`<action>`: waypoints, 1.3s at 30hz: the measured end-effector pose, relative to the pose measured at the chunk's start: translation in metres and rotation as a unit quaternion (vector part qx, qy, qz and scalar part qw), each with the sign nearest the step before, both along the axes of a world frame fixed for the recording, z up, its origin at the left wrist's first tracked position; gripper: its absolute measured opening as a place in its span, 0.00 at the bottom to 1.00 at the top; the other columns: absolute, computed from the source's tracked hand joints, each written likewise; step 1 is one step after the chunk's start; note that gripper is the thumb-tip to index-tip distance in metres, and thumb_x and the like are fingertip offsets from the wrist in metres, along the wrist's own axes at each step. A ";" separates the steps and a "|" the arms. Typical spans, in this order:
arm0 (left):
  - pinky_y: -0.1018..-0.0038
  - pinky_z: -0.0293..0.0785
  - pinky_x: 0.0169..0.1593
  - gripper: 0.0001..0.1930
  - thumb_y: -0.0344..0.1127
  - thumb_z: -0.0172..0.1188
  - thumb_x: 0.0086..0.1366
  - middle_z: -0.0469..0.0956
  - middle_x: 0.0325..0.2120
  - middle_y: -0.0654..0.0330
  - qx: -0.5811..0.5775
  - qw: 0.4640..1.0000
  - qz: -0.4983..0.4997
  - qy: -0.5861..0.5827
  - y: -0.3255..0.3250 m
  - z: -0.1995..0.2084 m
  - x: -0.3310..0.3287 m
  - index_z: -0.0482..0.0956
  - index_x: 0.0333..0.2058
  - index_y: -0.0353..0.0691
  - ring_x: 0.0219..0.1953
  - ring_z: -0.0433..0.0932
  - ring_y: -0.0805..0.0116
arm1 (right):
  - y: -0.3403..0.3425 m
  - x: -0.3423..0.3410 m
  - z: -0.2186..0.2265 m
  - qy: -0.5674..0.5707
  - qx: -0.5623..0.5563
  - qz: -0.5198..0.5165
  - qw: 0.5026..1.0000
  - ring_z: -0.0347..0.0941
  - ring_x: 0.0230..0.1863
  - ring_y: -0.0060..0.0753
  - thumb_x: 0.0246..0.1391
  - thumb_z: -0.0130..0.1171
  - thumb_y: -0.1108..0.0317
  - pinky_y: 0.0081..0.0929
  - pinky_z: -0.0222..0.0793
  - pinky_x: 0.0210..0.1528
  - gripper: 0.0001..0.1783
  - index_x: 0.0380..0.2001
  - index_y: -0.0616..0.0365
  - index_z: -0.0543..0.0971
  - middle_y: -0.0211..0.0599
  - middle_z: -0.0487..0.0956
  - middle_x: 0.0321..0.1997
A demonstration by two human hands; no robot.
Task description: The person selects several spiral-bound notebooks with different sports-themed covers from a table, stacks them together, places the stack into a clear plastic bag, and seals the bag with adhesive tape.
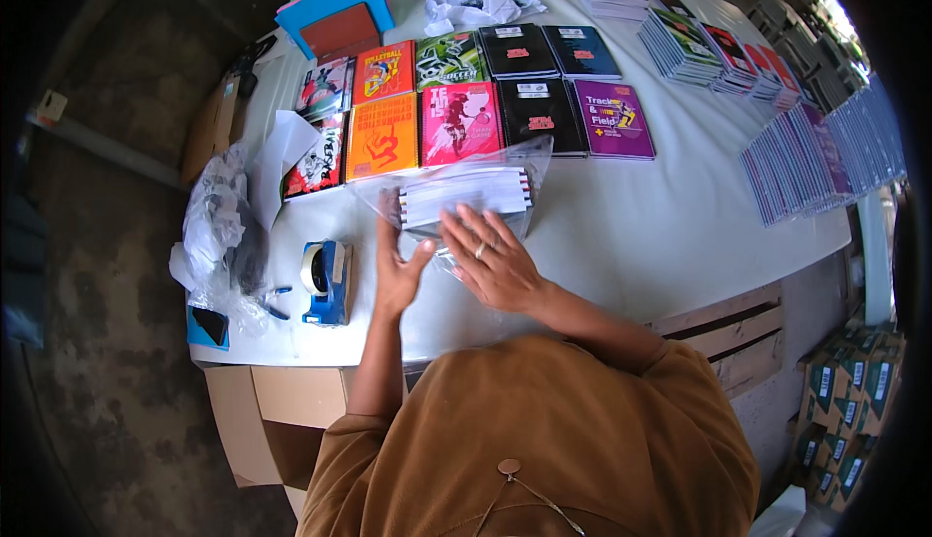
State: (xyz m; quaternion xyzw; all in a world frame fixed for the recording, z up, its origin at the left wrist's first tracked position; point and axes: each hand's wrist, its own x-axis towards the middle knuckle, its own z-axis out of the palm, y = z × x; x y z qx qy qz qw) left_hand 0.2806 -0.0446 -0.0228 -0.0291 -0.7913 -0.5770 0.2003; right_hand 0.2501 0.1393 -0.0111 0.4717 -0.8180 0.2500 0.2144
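A clear plastic bag around a stack of notebooks rests on the table, just on the near side of two rows of colourful notebooks. The person's left hand touches the bag's left end, thumb and fingers apart; the right hand lies flat across its near part, fingers slightly spread. A blue tape dispenser sits left of the left hand.

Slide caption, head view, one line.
Left hand and right hand at a clear plastic bag holding a white-edged stack, notebooks beyond.
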 end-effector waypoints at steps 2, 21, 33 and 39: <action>0.68 0.47 0.63 0.30 0.36 0.54 0.63 0.55 0.60 0.46 0.100 0.993 0.063 0.007 0.027 -0.003 -0.003 0.54 0.60 0.33 0.64 0.51 0.58 | -0.006 -0.019 0.018 -0.050 0.010 0.012 0.999 0.55 0.63 0.46 0.55 0.46 0.64 0.41 0.45 0.65 0.25 0.55 0.66 0.65 0.48 0.59 0.63; 0.56 0.45 0.63 0.37 0.59 0.48 0.59 0.65 0.54 0.44 -0.277 0.960 0.000 0.046 0.048 0.045 -0.016 0.58 0.58 0.34 0.59 0.60 0.48 | -0.005 -0.024 0.008 -0.085 -0.173 -0.141 0.971 0.65 0.52 0.38 0.47 0.55 0.70 0.39 0.52 0.57 0.30 0.56 0.58 0.64 0.32 0.74 0.45; 0.76 0.70 0.45 0.13 0.23 0.56 0.55 0.78 0.36 0.57 -0.159 0.961 -0.184 -0.133 -0.014 0.089 -0.112 0.76 0.41 0.32 0.37 0.75 0.71 | -0.007 -0.020 0.012 0.000 -0.039 -0.136 0.990 0.62 0.54 0.31 0.49 0.53 0.66 0.34 0.55 0.55 0.20 0.47 0.57 0.72 0.30 0.69 0.51; 0.75 0.69 0.41 0.20 0.40 0.59 0.59 0.79 0.31 0.53 -0.080 0.993 -0.075 0.039 -0.001 0.093 -0.114 0.74 0.45 0.31 0.35 0.76 0.72 | -0.004 -0.016 0.006 -0.007 -0.048 -0.129 0.990 0.62 0.55 0.30 0.49 0.52 0.66 0.33 0.55 0.54 0.20 0.48 0.56 0.72 0.29 0.68 0.52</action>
